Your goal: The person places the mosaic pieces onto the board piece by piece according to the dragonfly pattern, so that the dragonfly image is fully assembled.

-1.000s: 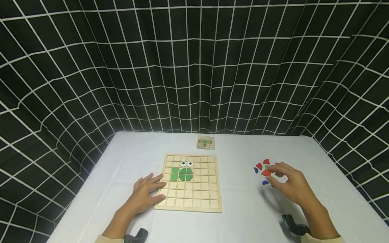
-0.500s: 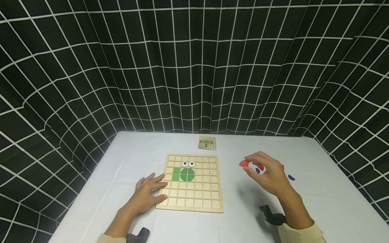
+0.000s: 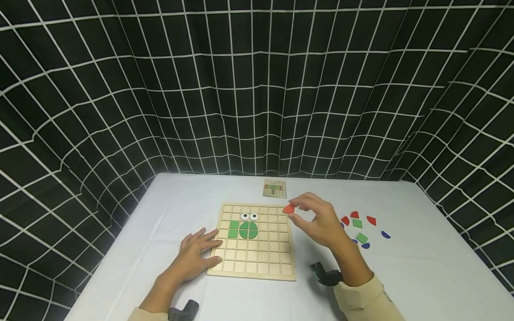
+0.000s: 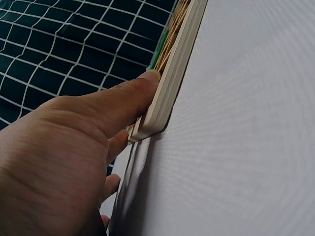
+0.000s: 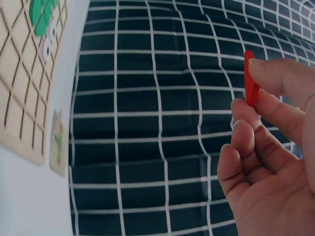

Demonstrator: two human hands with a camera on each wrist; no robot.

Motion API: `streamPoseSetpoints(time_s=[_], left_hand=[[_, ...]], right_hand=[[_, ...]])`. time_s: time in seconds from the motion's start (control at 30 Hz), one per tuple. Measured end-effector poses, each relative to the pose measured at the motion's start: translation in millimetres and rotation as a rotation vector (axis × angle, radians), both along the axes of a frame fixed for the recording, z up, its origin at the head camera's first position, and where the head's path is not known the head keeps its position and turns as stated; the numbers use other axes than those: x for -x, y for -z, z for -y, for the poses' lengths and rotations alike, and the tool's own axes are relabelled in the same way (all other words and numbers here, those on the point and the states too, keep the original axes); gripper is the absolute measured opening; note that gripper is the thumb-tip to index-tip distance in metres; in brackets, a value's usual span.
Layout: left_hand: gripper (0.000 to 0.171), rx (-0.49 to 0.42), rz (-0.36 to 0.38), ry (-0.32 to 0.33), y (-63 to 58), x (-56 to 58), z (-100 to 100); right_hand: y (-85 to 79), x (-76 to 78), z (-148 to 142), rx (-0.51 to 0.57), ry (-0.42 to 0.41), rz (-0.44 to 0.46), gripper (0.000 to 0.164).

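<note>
Our L hand point(image 3: 194, 255), fingers spread, rests on the L edge of the bd point(image 3: 257, 258). The red pc point(image 3: 288, 208) just came over from the R, so it's now by the bd's far R corner, nr the squares. Our R hand point(image 3: 319, 223) pinches it. Loose pcs point(image 3: 362, 238) lie further R. We can't read any writing.

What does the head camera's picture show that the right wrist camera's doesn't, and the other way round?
Only the head view: the left hand, loose red pieces, loose green squares and blue pieces.

Only the right wrist view: the right hand from its palm side and its red piece almost edge-on.

Both: that hand and piece, the wooden board, eye pieces, small picture card, white table and gridded curtain.
</note>
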State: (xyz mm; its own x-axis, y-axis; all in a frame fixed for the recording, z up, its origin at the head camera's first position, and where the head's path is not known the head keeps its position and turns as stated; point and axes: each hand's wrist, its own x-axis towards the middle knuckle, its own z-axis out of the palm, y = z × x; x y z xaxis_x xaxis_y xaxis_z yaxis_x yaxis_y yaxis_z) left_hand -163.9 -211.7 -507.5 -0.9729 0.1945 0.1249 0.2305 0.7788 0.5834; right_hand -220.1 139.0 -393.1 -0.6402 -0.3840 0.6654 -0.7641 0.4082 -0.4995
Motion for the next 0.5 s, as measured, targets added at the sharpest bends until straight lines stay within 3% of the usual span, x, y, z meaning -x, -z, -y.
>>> streamPoseSetpoints(time_s=[0.5], left_hand=[[0.049,-0.004,-0.012,0.014,-0.2,0.7,0.5]], right_hand=[[11.8,19.1,61.1,0.014,-0.019,0.104,0.027]])
